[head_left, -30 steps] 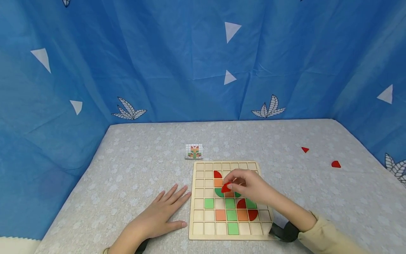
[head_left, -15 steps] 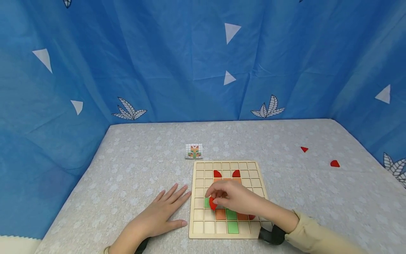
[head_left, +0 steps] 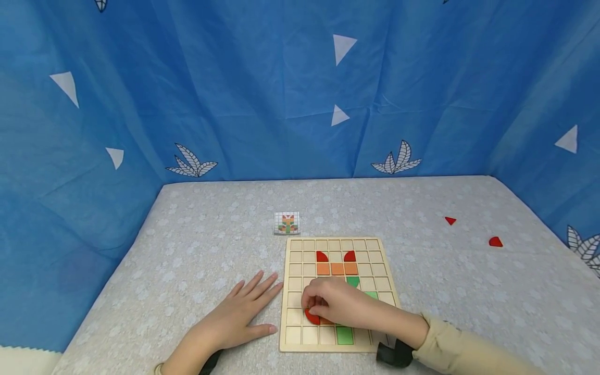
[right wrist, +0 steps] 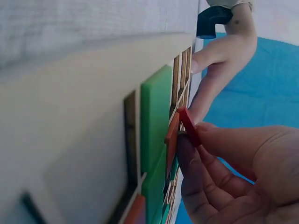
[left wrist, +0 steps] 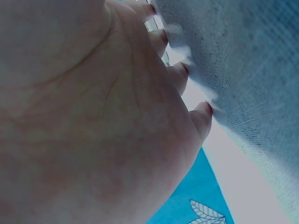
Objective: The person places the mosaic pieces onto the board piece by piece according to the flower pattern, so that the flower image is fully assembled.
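Observation:
A wooden grid board (head_left: 292, 342) carries flat red, orange and green tiles in its cells. Over its lower left part, my right hand (head_left: 339, 299) pinches a red quarter-circle tile (head_left: 311, 317) between thumb and fingers. The right wrist view shows this red tile (right wrist: 189, 127) tilted, its lower end right at the cells beside an orange tile (right wrist: 172, 137). My left hand (head_left: 239, 315) lies on the cloth left of the board, fingers spread and straight, fingertips close to the board's edge. Some tiles are hidden beneath my right hand.
A small card (head_left: 287, 223) with a coloured grid pattern lies behind the board. At the far right are a red triangle tile (head_left: 450, 221) and a red rounded tile (head_left: 495, 241). A blue curtain (head_left: 281, 94) hangs behind the table.
My right hand has moved left and toward the near side across the board with the red tile, lowering it at the left cells. The left hand has stayed in place.

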The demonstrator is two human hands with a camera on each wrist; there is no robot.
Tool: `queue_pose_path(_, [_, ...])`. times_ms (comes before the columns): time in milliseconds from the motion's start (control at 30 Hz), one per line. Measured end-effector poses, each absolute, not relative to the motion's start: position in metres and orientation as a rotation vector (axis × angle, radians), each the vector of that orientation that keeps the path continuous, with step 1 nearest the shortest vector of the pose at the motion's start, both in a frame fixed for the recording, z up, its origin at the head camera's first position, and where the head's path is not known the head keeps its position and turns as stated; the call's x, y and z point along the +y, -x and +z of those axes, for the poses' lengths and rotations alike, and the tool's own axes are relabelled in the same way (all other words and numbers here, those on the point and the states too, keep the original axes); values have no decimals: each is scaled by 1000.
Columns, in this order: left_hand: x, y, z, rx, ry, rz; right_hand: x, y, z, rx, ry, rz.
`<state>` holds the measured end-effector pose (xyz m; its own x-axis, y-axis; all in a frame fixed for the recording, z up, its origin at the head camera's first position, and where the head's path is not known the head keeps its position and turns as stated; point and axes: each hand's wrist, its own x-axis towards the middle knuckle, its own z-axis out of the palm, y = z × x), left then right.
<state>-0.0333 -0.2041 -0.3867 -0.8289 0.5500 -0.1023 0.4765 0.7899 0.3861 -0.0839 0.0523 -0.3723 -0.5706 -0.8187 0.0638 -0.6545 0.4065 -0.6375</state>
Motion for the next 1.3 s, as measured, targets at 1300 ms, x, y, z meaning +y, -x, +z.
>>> queue_pose_path(1300, [-205,33,-390,2764,-818,559,60,77,-380,2435,1473,-938])
